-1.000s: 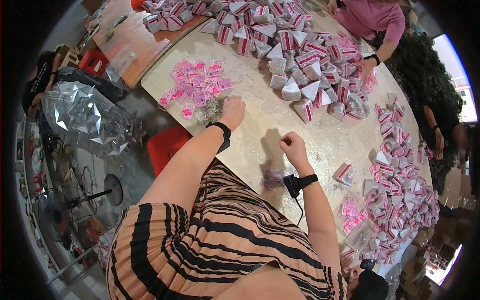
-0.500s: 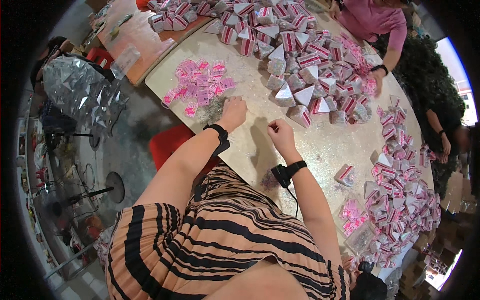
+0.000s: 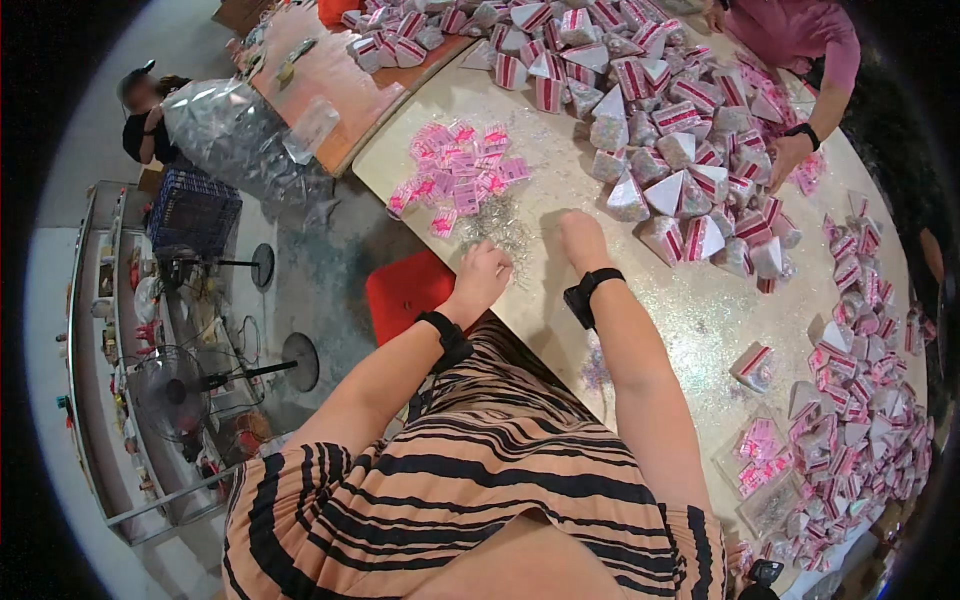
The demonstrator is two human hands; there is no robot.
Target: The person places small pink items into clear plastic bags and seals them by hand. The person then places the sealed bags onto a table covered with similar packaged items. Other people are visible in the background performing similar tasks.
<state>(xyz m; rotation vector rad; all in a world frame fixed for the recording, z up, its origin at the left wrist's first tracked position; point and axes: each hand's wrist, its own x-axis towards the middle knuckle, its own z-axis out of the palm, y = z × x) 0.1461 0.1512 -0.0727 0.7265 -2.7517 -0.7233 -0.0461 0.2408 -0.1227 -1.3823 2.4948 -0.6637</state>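
Observation:
My left hand (image 3: 487,272) is at the table's near-left edge, fingers curled in beside a loose heap of small, thin silvery pieces (image 3: 495,228). My right hand (image 3: 582,240) is just right of that heap, low over the table, closed with its fingertips turned away from view. Whatever either hand may hold is too small or hidden to make out. Beyond my left hand lies a spread of small pink printed cards (image 3: 462,172). Both wrists wear black bands with a small device.
Wedge-shaped glittery packages with pink stripes (image 3: 665,150) fill the far table; more (image 3: 860,390) line the right side. One package (image 3: 752,367) lies alone near clear trays (image 3: 768,500). A co-worker's hand (image 3: 790,158) reaches in at far right. A red stool (image 3: 405,290) stands left.
My view has turned, shifting the scene rightward. My left hand has drawn back from the silvery heap toward me; my right hand has reached farther forward. The co-worker's hand has moved at the packages.

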